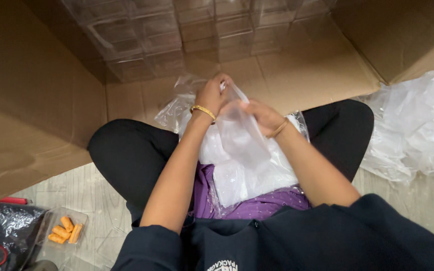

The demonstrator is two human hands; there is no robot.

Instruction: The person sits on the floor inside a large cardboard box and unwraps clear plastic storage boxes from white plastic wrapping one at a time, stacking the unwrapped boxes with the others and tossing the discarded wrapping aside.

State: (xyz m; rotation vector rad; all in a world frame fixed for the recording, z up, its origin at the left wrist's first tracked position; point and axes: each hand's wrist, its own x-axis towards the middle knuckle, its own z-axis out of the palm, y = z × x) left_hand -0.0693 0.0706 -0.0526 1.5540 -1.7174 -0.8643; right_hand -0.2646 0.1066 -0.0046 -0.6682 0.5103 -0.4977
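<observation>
My left hand (211, 95) and my right hand (260, 116) hold a small clear plastic bag (238, 131) between them, above my lap. The left hand pinches the bag's top edge; the right grips its side. Each wrist wears a gold bangle. Under the bag lies a heap of white items in clear plastic (249, 175), resting on a purple cloth (257, 206) across my crossed legs in black trousers.
A large open cardboard box (36, 100) lies in front, with stacked clear plastic boxes (177, 35) inside it. Crumpled clear plastic sheeting (418, 125) piles up at right. At lower left a clear tray of orange pieces (65, 230) sits beside a black bag (3, 231).
</observation>
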